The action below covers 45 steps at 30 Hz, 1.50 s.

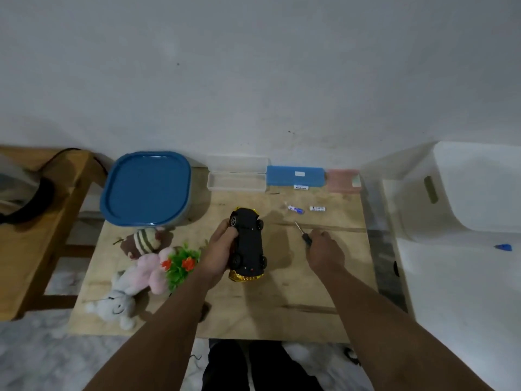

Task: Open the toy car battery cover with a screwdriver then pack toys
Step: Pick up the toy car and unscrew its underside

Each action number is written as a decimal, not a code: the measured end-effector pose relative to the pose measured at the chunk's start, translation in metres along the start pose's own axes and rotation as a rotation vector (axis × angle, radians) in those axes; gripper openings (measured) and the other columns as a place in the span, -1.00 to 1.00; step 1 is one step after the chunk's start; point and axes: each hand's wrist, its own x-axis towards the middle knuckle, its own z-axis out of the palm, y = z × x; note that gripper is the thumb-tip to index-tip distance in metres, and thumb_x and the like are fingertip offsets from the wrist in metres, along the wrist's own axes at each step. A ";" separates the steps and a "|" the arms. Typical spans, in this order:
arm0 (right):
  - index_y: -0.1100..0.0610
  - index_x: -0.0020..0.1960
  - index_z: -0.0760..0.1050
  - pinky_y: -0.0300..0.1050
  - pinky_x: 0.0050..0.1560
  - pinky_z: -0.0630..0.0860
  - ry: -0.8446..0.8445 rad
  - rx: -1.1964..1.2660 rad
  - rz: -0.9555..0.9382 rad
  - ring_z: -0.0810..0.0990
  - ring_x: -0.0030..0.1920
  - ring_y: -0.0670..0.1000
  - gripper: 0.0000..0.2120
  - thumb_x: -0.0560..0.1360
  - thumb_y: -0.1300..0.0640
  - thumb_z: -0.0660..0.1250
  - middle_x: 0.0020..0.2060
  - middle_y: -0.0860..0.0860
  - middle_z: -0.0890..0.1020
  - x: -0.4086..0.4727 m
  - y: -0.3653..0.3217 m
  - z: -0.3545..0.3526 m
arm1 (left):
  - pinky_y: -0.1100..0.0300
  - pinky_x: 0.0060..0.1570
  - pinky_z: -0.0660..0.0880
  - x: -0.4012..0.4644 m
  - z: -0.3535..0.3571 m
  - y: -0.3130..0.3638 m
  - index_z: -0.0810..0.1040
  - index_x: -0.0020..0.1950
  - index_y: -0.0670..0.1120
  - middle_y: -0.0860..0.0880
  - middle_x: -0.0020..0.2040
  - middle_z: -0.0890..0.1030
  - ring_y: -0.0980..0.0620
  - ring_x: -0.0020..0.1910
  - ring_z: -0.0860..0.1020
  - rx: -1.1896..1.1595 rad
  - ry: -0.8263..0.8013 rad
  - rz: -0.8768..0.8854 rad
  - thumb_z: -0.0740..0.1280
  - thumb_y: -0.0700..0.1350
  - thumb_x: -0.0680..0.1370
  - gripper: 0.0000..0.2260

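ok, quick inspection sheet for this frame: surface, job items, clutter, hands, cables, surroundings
Surface: wooden table, bare wood at the near edge.
Job's things: toy car belly-up; screwdriver; two batteries beyond it; blue-lidded tub at the back left.
Clutter: plush toys and plastic plant on the left; open clear case, blue case, pink case along the wall.
Hands: left hand grips the car; right hand is at the screwdriver's handle, grip unclear.
Cables: black cable over the wooden bench to the left.
Surroundings: white bin on the right, grey wall.
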 end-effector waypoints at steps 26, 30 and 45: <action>-0.04 0.07 0.71 -0.24 0.05 0.57 0.136 0.847 -0.478 0.66 -0.02 -0.18 -0.86 0.56 0.06 0.40 -0.06 -0.12 0.73 -0.082 -0.122 -0.206 | -0.23 -0.02 0.61 -0.033 -0.009 0.172 0.66 0.28 -0.03 -0.19 -0.01 0.64 -0.23 -0.11 0.58 -0.005 -0.200 0.278 0.15 -0.03 0.68 -0.67; -0.08 0.07 0.71 -0.25 -0.09 0.50 0.139 0.880 -0.476 0.64 -0.10 0.00 -0.86 0.56 0.04 0.41 -0.12 -0.01 0.72 -0.081 -0.118 -0.202 | -0.31 0.02 0.60 -0.028 -0.004 0.170 0.65 0.29 -0.02 -0.15 0.01 0.70 -0.25 -0.08 0.62 0.043 -0.174 0.267 0.15 -0.06 0.66 -0.67; -0.02 0.09 0.72 -0.37 -0.08 0.47 0.113 0.779 -0.467 0.62 -0.02 -0.26 -0.84 0.57 0.09 0.40 -0.10 -0.22 0.70 -0.078 -0.129 -0.215 | -0.22 -0.03 0.64 -0.028 -0.012 0.174 0.62 0.26 0.10 -0.15 -0.01 0.69 -0.20 -0.07 0.64 0.196 -0.068 0.378 0.16 -0.04 0.60 -0.67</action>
